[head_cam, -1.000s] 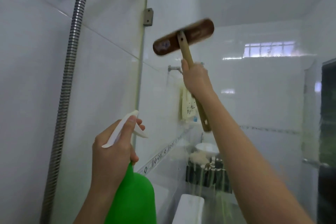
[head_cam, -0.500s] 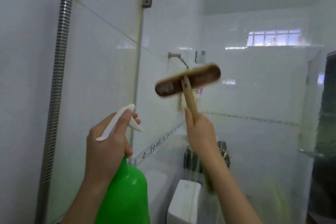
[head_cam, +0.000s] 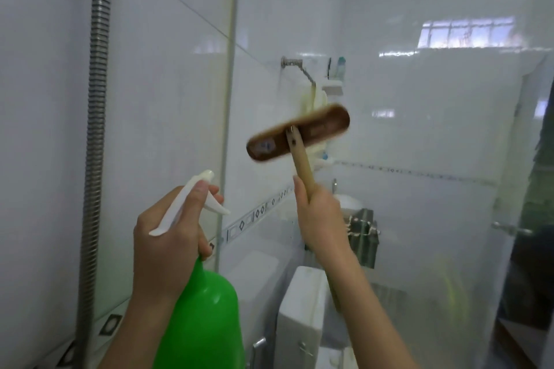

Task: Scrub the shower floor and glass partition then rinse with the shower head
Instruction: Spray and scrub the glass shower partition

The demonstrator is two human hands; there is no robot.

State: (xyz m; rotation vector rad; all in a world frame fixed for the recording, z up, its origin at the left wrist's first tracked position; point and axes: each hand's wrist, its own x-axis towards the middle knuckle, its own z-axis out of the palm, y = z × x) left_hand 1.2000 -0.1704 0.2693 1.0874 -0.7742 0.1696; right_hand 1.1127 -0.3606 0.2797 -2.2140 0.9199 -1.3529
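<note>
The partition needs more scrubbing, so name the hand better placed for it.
Right. The right hand grips the brush, its head up at the glass partition; the left hand holds the green spray bottle.

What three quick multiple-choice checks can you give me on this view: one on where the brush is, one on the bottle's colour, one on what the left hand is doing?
1. Where is the head of the brush?
A. On the floor.
B. Raised in front of the glass partition, above the right hand.
C. Hung on a wall hook.

2. What colour is the body of the spray bottle?
A. Red.
B. Blue.
C. Green.

3. What is the left hand doing?
A. Gripping the spray bottle.
B. Hanging empty.
C. Pressing flat on the tiles.

Answers:
1. B: the brown head is up before the glass, and the right hand grips the handle below it.
2. C: the body under the white sprayer is bright green.
3. A: the fingers wrap the bottle's neck.
</note>
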